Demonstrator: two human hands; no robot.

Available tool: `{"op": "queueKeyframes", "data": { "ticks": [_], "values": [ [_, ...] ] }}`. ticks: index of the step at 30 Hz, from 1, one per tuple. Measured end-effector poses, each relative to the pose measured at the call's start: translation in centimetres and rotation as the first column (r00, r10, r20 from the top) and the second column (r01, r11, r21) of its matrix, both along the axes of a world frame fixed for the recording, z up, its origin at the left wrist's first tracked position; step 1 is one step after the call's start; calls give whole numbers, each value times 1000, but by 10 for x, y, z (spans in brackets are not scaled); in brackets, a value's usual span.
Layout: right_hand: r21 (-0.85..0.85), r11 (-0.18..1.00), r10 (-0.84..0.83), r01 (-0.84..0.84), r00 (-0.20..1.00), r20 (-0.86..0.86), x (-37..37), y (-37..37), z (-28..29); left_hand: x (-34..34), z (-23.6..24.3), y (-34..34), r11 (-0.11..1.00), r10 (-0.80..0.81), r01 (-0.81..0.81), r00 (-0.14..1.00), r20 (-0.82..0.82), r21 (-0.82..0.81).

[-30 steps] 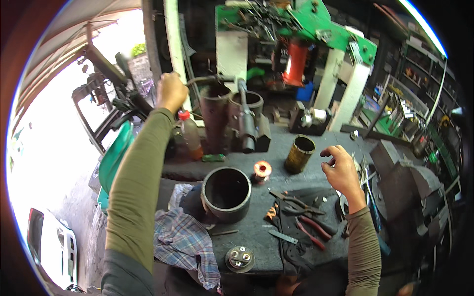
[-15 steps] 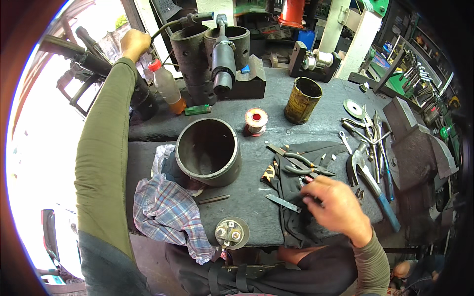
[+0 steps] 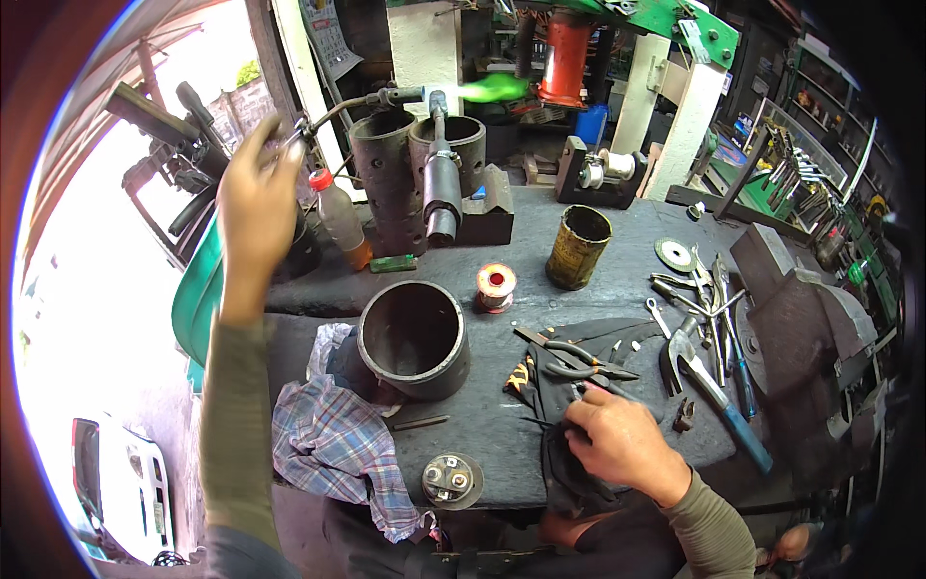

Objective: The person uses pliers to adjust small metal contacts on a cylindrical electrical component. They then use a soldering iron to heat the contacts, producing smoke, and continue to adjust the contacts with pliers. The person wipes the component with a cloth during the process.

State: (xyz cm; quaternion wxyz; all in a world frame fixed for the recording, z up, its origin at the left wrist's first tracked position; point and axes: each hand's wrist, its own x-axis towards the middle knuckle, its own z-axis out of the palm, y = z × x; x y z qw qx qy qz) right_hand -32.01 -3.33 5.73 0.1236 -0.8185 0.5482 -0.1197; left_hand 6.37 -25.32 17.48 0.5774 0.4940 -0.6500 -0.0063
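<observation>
My left hand [image 3: 258,207] is raised at the far left, blurred, with its fingers apart beside the valve end of a gas torch [image 3: 352,103]. A green flame [image 3: 494,89] streams from the torch's nozzle side, behind a dark cylindrical metal tool [image 3: 442,183] leaning on a pair of tall pipes [image 3: 381,159]. My right hand [image 3: 622,439] is closed low over a black cloth [image 3: 569,473]. A thin dark strip [image 3: 536,422] sticks out from its fingertips. Close by lie pliers [image 3: 588,367] with dark handles. What else the fingers cover is hidden.
A wide pipe piece [image 3: 415,376], checked cloth [image 3: 338,454], round terminal part [image 3: 451,480], solder spool [image 3: 496,287] and rusty yellow can [image 3: 579,249] stand on the bench. A hammer [image 3: 719,386] and a vise [image 3: 801,318] are at right; a bottle [image 3: 340,222] is at left.
My left hand has come off the torch's end and opened. The green flame now shows. My right fingers have closed where the flat metal strip lay. The view has shifted.
</observation>
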Motion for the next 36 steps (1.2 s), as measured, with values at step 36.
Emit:
{"op": "queueKeyframes", "data": {
  "ticks": [36],
  "values": [
    [-183, 893, -274, 412, 819, 504, -42, -174, 84, -76, -172, 261, 769, -376, 422, 906, -194, 481]
  ]
}}
